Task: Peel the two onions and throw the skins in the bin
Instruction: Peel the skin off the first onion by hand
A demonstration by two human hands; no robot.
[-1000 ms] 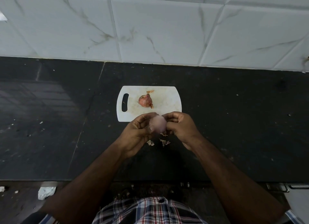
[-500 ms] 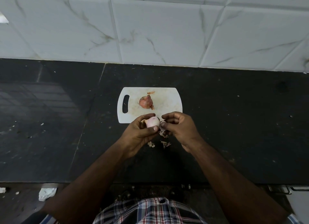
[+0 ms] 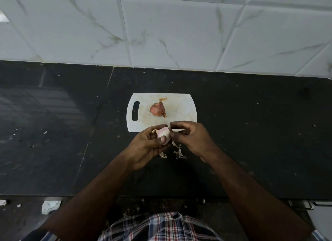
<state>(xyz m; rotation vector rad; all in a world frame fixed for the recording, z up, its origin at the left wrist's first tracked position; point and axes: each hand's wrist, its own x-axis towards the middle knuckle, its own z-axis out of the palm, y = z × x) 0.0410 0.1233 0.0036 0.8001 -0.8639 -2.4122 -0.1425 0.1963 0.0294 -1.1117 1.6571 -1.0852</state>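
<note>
Left hand (image 3: 147, 147): fingers curled round the pale onion (image 3: 163, 133), thumb pressed on its near side, holding it above the near edge of the board (image 3: 179, 113).
Right hand (image 3: 192, 138): fingers bent, tips pinching at the onion's right side; what they have hold of is too small to tell.
Red onion (image 3: 157, 109): unpeeled, lying mid-board, a skin flake (image 3: 163, 99) just behind it.
Skins (image 3: 177, 151): scraps on the black counter (image 3: 251, 133) under and between the hands.
Wall (image 3: 179, 34): white marbled tiles behind the counter.
</note>
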